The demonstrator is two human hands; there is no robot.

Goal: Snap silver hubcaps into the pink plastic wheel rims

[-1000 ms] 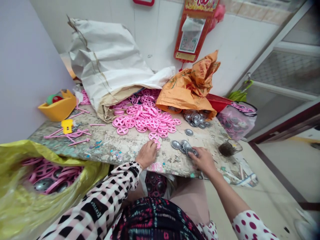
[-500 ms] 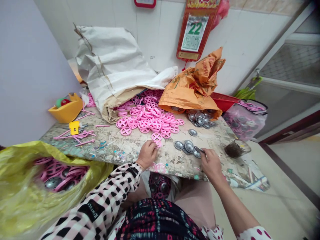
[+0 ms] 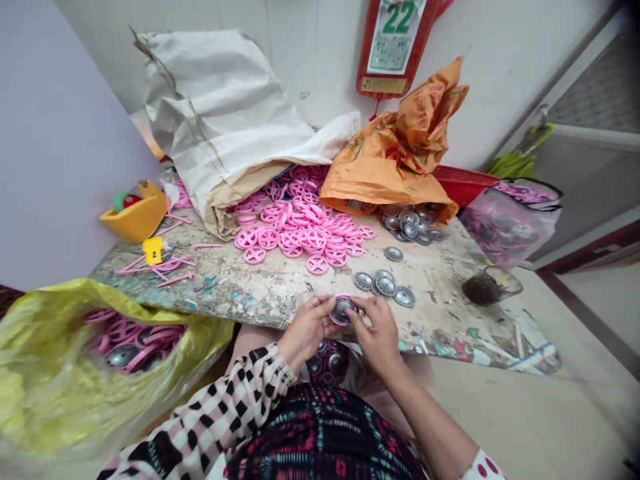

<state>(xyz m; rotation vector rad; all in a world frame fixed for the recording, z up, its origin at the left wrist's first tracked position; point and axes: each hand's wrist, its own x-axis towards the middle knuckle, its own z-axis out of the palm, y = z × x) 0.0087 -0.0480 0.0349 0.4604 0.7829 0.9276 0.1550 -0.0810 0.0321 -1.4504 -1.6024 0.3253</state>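
My left hand [image 3: 311, 327] grips a pink wheel ring [image 3: 334, 325] by its left side, over the table's front edge. A grey hubcap [image 3: 343, 309] sits against the ring's face, and my right hand [image 3: 376, 330] presses on it with fingers and thumb. How far the two parts are seated together I cannot tell. Just beyond my right hand several loose grey hubcaps [image 3: 385, 283] lie on the worn table [image 3: 440, 327]. Farther back, a heap of pink wheel rings [image 3: 313, 230] spills from a white sack [image 3: 225, 113].
Grey hubcaps spill from an orange bag [image 3: 387, 170] at the back. A tipped glass [image 3: 490, 287] of dark contents is at the right. Pink rods [image 3: 163, 267] and a yellow holder [image 3: 137, 217] are at the left. A yellow bag [image 3: 45, 353] of wheels stands below the table's left front edge.
My hands have come together near the table's front edge. The left has brought a pink wheel ring from the pile, the right a grey hubcap from the group. The view has shifted slightly.
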